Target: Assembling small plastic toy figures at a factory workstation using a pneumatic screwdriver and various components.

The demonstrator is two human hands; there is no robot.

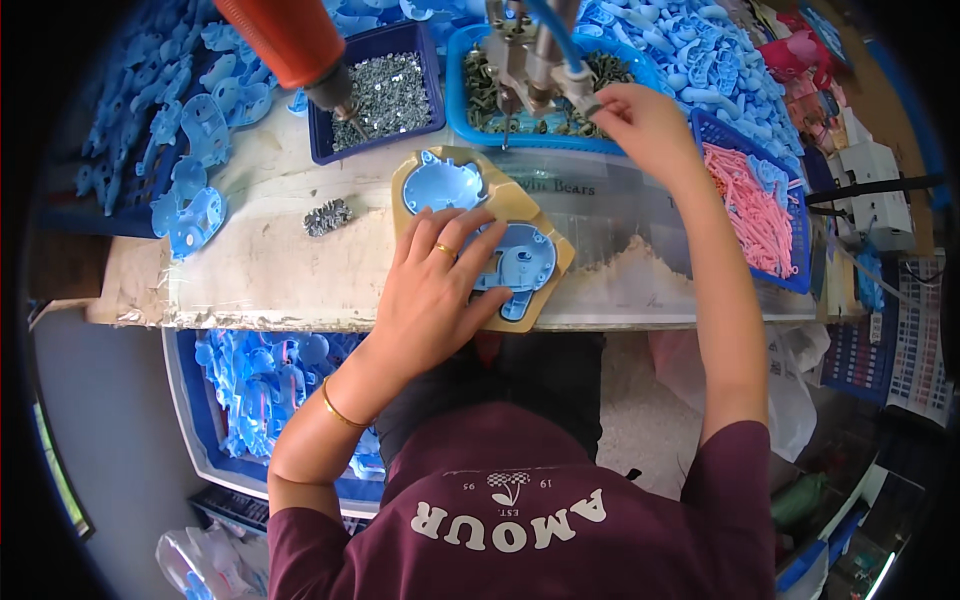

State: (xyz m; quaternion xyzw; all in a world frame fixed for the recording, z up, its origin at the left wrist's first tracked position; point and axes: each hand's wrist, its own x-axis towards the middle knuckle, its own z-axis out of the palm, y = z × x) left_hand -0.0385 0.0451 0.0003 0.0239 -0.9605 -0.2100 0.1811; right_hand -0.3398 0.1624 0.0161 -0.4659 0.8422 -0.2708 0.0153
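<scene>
My left hand (437, 272) lies with fingers spread over a tan holding block (552, 205), its fingertips on or just above the blue plastic shells set in it. One shell is a round hollow cup (445, 183); the other is a flatter blue shell (528, 258) with posts and a short leg-like end. My right hand (640, 120) is raised at the right end of a bright blue tray (460, 125) of dark metal pieces, close beside a metal fitting (577, 85) with a blue hose. Its thumb and fingers are pinched together; what they hold, if anything, I cannot make out.
An orange power screwdriver (285, 45) hangs above a dark blue tray (325, 150) of small silver parts. A little pile of silver parts (327, 217) lies left of the block. Blue shells (190, 215) heap at left, a basket of pink sticks (750, 205) stands right, a bin (185, 390) below.
</scene>
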